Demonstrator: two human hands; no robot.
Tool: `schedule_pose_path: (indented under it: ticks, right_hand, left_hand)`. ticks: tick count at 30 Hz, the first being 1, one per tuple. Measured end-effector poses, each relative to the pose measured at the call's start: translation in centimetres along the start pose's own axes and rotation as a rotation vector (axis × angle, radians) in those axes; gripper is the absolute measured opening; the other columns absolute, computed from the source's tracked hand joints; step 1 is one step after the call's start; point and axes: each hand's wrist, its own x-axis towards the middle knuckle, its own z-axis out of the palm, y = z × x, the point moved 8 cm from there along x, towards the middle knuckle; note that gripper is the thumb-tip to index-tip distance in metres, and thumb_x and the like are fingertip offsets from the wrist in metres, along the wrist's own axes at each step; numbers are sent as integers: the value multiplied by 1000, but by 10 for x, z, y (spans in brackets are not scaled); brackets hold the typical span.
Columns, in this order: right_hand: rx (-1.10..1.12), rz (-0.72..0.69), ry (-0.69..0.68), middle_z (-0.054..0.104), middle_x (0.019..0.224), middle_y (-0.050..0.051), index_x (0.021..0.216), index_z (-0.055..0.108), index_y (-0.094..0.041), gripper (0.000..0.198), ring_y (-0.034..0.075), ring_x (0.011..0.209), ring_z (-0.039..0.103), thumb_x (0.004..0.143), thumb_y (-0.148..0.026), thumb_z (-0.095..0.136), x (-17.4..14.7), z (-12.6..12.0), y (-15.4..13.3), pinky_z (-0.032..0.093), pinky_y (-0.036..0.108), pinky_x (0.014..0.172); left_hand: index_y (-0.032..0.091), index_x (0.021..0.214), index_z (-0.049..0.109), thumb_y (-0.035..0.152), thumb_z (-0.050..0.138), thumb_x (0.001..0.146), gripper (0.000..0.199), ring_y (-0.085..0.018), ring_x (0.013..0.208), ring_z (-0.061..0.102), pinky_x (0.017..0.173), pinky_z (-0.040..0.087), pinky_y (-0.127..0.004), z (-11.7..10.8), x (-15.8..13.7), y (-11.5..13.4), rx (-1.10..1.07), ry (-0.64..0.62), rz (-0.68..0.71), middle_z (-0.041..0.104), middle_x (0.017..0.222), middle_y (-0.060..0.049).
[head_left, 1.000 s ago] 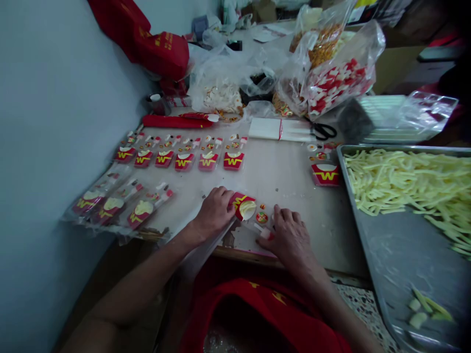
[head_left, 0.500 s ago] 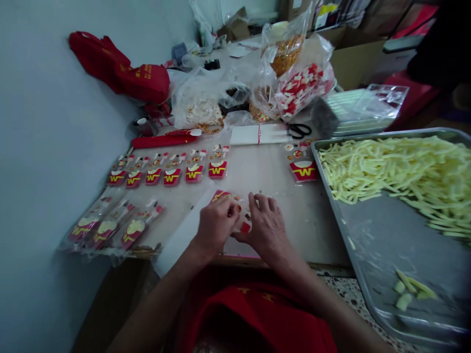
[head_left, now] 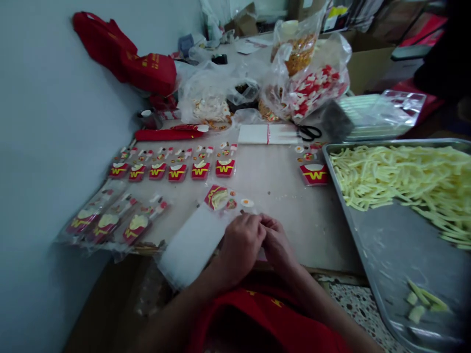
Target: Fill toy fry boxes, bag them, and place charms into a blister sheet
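Note:
My left hand [head_left: 243,241] and my right hand [head_left: 277,241] meet at the table's near edge, fingers pinched together. Whatever they pinch is hidden behind the knuckles. Just beyond them lies a clear packet with a red fries box [head_left: 217,197] in it, yellow fries showing. A small round topped piece [head_left: 231,203] and a fried-egg piece [head_left: 247,202] lie between box and hands; my hands cover the packet's near end. A stack of white translucent sheets or bags [head_left: 196,245] lies beneath my left forearm and sticks out over the table edge.
Filled packets [head_left: 177,171] line the table's left, with more [head_left: 136,225] near its front edge. One packet [head_left: 313,172] lies beside a metal tray [head_left: 371,274] of fries at right. Behind are scissors [head_left: 309,132], a banded white stack [head_left: 253,134] and bags of small pieces [head_left: 316,90].
My right hand, spread flat before, has come in against the left with its fingers pinched. Both hands are nearer the table edge, and the fries box and egg piece are uncovered. The view has shifted slightly.

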Motion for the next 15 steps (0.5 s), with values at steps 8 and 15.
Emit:
schedule_pose_path:
  ticks: [8,15]
  right_hand:
    - [-266,116,-430,52,57,-5,80,63,-18,21,2,37,32,84,-35,76,-1,29,-23,15,21,39]
    - [-411,30,-524,63,68,-1,101,70,-21,33,7,45,45,86,-50,72,34,149,0,27,21,43]
  left_hand:
    - [29,147,44,39,80,77,79,-32,133,45,112,35,-50,-93,1,-16,199,-197,322,48,145,-12]
    - [27,153,37,50,79,69,98,-31,118,52,102,42,-45,-170,-1,-155,478,-342,-33,53,134,-14]
